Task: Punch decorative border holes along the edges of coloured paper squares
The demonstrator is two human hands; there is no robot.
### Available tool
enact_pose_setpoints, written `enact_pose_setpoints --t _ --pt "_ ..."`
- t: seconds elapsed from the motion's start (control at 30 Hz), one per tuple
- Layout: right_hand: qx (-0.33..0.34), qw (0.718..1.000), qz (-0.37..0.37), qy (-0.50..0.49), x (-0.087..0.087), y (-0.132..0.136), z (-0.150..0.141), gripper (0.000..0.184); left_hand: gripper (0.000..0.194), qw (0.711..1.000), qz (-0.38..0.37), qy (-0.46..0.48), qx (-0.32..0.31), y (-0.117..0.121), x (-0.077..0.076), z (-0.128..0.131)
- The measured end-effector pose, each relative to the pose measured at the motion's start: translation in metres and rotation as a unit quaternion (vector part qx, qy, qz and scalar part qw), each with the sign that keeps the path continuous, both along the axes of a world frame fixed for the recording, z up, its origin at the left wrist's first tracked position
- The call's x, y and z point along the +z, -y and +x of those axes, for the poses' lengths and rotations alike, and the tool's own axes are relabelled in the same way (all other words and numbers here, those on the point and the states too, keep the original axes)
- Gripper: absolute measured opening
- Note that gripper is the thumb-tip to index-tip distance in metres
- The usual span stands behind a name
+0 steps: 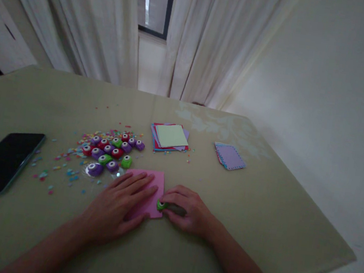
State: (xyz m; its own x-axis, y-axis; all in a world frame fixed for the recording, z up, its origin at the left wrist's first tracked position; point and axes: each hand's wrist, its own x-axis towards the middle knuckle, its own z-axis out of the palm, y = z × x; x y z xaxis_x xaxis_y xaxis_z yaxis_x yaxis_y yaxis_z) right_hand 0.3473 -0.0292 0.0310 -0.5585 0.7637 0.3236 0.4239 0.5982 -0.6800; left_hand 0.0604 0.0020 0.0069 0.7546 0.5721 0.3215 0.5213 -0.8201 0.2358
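Observation:
A square of pink paper (158, 182) lies on the table in front of me. My left hand (124, 202) rests flat on it with the fingers stretched out, covering much of its left part. My right hand (184, 207) is closed around a small green paper punch (160, 205) at the right edge of the pink square. Fingers hide much of this punch, so I cannot tell how far the paper reaches into it. Beyond my left hand sits a group of several purple, red and green paper punches (108, 149), each with a white, eye-like top.
Coloured paper confetti (73, 172) is scattered around the punches. A stack of paper squares (171, 136), pale green on top, lies farther back. Right of it is a smaller pile of purple cards (231, 156) with patterned edges. A dark-screened tablet (2, 163) lies at the left.

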Motion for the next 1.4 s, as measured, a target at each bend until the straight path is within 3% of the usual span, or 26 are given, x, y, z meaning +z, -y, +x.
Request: enact_pose_setpoints --t 0.17,0.27,0.4,0.47,0.53,0.6,0.7,0.8,0.9,0.97,1.07,1.2,1.3,1.4 --pt "-0.037 0.999 0.009 0.016 -0.002 -0.003 0.002 0.025 0.068 1.0 -0.004 0.005 0.002 0.0 -0.001 0.001" --pt "-0.17 0.984 0.03 0.035 -0.008 -0.013 0.018 0.021 0.068 1.0 -0.001 0.006 0.002 0.0 -0.003 0.0" --pt "-0.365 0.92 0.095 0.101 -0.015 -0.031 0.051 0.017 0.065 1.0 0.0 0.005 0.008 0.0 -0.006 0.0" --pt "-0.406 0.898 0.125 0.116 -0.013 -0.038 0.059 0.016 0.064 1.0 0.0 0.006 0.011 0.0 -0.006 0.001" --pt "-0.396 0.897 0.142 0.135 -0.005 -0.043 0.049 0.019 0.063 1.0 0.0 0.007 0.011 -0.001 -0.006 0.002" --pt "-0.339 0.915 0.144 0.162 0.007 -0.048 0.02 0.027 0.062 1.0 -0.001 0.006 0.009 -0.001 -0.004 0.003" --pt "-0.201 0.955 0.122 0.179 0.021 -0.061 -0.046 0.032 0.059 1.0 -0.013 0.015 0.008 0.0 0.0 0.006" --pt "-0.089 0.964 0.132 0.215 0.024 -0.08 -0.11 0.035 0.038 0.999 -0.032 0.032 0.024 0.002 0.003 0.007" --pt "-0.083 0.966 0.095 0.227 0.018 -0.101 -0.139 0.032 0.031 0.998 -0.034 0.031 0.033 0.003 0.005 0.007" --pt "-0.118 0.966 0.066 0.222 0.014 -0.108 -0.133 0.022 0.041 0.999 -0.033 0.027 0.031 0.003 0.004 0.006" --pt "-0.176 0.961 0.056 0.208 0.01 -0.104 -0.09 0.011 0.058 0.999 -0.027 -0.001 0.031 0.002 0.0 0.005" --pt "-0.225 0.957 0.046 0.179 0.005 -0.071 -0.018 0.025 0.058 0.998 -0.021 -0.025 0.052 -0.001 -0.007 0.004" --pt "-0.233 0.966 0.017 0.106 0.0 -0.047 0.011 0.031 0.059 0.997 -0.012 -0.025 0.076 -0.003 -0.011 0.005" --pt "-0.177 0.981 -0.075 0.003 -0.002 -0.036 0.011 0.034 0.058 0.995 0.002 -0.015 0.096 -0.004 -0.012 0.006"
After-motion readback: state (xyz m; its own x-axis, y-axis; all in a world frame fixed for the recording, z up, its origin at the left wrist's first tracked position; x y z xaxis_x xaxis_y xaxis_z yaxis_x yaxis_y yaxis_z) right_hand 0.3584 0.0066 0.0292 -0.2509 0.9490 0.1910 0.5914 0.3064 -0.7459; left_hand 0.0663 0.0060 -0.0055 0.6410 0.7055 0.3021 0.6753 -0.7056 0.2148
